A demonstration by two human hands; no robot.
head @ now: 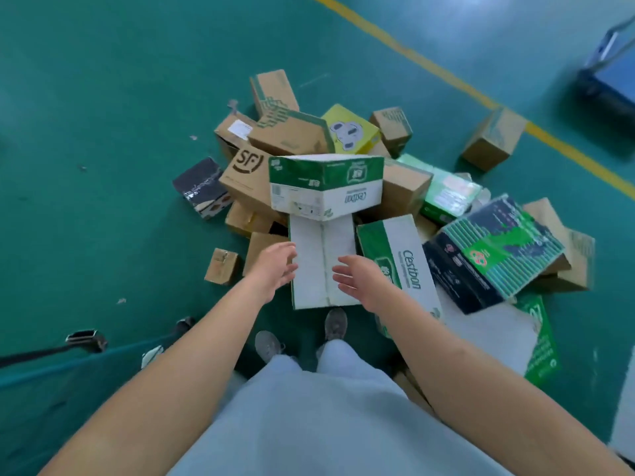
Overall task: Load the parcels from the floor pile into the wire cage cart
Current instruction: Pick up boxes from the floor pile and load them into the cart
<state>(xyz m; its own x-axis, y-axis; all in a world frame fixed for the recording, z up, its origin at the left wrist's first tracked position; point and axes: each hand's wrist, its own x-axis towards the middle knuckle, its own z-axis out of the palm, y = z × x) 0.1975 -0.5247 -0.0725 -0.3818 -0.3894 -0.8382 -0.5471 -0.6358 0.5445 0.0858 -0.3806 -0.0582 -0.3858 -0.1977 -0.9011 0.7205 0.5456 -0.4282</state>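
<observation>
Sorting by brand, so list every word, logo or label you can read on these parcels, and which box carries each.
"SF": brown carton at the pile's left.
"C'estbon": upside down on the green-and-white box atop the pile.
"C'estbon": green-and-white box beside the right hand.
Shipping labels, the dark box print and other cartons: too blurred to read.

- the scene is lit evenly and brightly from overhead; no hard glare is seen.
- soft, short shadows are cast under the boxes (326,187) onto the green floor (103,97).
- straight lines, such as the yellow stripe (446,77), are bent by wide-angle distortion near the edges.
- the corners and the blue cart (610,73) are smeared by blur.
</observation>
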